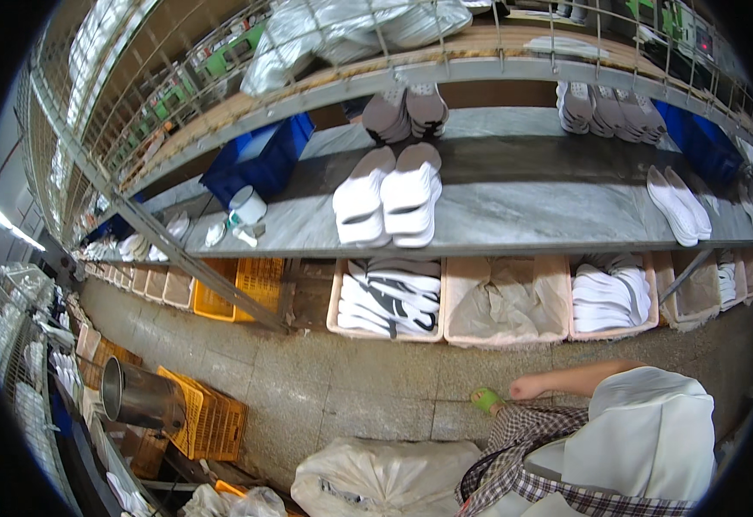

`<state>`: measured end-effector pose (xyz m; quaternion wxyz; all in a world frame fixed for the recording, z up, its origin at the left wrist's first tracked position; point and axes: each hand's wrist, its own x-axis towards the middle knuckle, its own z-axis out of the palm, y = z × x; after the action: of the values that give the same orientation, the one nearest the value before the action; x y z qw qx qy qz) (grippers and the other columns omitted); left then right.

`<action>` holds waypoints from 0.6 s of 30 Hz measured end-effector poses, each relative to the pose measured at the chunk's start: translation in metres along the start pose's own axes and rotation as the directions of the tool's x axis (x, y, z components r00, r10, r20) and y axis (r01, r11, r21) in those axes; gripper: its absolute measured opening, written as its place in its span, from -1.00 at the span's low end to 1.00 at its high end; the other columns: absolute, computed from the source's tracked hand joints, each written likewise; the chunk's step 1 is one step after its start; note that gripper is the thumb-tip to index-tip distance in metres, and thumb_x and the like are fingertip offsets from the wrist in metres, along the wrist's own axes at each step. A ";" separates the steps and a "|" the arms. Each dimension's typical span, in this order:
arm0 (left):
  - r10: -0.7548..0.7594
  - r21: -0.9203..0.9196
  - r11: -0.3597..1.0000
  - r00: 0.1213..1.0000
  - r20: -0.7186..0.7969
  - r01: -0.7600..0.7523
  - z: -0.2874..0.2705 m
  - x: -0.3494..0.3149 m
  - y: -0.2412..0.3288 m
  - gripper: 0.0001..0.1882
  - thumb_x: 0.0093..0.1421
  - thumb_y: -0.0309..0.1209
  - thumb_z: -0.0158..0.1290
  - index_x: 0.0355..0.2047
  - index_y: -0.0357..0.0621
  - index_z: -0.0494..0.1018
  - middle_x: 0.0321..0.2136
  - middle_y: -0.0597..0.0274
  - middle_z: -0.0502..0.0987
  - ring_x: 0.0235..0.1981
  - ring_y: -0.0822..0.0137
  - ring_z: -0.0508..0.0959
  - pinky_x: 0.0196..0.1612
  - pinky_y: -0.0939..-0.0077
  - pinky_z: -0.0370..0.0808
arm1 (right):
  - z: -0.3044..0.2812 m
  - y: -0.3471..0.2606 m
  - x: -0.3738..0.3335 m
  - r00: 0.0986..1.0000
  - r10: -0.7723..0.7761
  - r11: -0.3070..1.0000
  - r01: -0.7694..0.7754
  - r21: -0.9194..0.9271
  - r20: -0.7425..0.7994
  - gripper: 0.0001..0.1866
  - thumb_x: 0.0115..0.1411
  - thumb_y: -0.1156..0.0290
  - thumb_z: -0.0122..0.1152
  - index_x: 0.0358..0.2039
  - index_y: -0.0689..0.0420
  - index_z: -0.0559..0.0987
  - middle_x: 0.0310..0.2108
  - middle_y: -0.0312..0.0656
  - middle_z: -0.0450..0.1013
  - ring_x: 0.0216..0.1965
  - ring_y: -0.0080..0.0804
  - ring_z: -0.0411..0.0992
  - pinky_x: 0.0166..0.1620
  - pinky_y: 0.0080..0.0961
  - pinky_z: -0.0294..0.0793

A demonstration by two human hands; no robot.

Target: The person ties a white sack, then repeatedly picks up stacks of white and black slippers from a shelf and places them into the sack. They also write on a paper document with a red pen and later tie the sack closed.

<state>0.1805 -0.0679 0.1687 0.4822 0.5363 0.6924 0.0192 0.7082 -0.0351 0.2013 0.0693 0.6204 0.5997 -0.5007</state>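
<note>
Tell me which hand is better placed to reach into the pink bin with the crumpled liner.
The right hand, most likely: it shows over the floor just below the pink bin in the picture, with nothing visibly between them. The left hand is out of view.

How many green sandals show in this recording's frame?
1: a green sandal on the floor, just beyond the checked garment. Another may be hidden beneath that garment.

Tube lights [12, 229] glare at far left, shadow bands the grey counter [514, 215], and the bowed, black-rimmed edges seem blurred.
</note>
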 end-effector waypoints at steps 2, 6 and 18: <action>0.027 0.029 0.999 1.000 0.010 -0.027 0.001 0.021 0.036 -0.64 0.21 -0.14 0.01 -0.26 -0.22 0.53 -0.32 -0.02 0.56 -0.25 0.14 0.53 -0.14 0.32 0.43 | -0.037 -0.026 -0.002 0.985 -0.144 0.980 0.155 0.125 -0.096 -0.70 0.13 0.17 0.08 -0.26 0.11 0.54 -0.33 -0.11 0.54 -0.29 -0.20 0.49 -0.22 -0.31 0.44; 0.104 0.091 0.990 0.994 0.032 -0.107 0.002 0.054 0.110 -0.63 0.20 -0.11 0.02 -0.28 -0.20 0.55 -0.34 -0.02 0.57 -0.27 0.12 0.55 -0.15 0.32 0.44 | -0.114 -0.072 -0.008 0.932 -0.267 0.925 0.319 0.207 -0.246 -0.73 0.20 0.20 0.06 -0.29 0.16 0.51 -0.33 -0.16 0.53 -0.32 -0.25 0.49 -0.24 -0.39 0.43; 0.333 0.242 0.922 0.938 -0.094 -0.303 0.035 0.083 0.197 -0.21 -0.08 -0.05 0.29 0.10 -0.09 0.25 0.02 -0.18 0.33 0.04 -0.17 0.34 0.04 0.12 0.36 | -0.231 -0.106 0.004 0.877 -0.448 0.885 0.462 0.048 -0.174 -0.53 0.10 0.18 0.22 -0.02 0.11 0.42 -0.18 -0.09 0.45 -0.27 -0.24 0.48 -0.20 -0.33 0.44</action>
<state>0.3507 0.0614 0.2036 0.3618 0.6900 0.6245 0.0552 0.7457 0.1547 0.3662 -0.1258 0.5020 0.7096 -0.4782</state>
